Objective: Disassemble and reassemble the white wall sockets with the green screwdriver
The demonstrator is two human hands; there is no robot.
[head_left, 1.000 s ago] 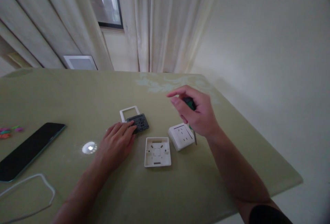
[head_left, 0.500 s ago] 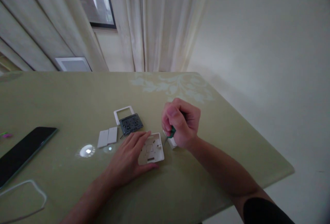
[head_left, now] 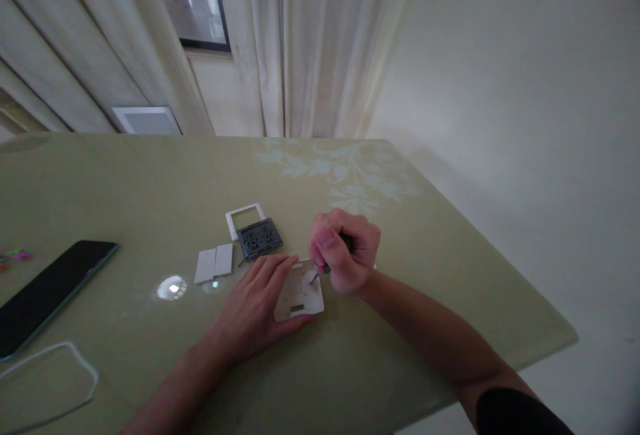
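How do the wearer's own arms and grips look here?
The left grip and right grip are bare, with no glove or watch visible. The right forearm is bare up to a black sleeve; the left forearm is bare as far as it shows.

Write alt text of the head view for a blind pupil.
A left hand grips a white box on a pale green table while the right hand, in a fist, points a green-handled screwdriver into it. To the left lie a dark panel, a white frame, two white plates, a phone and a pale cable.
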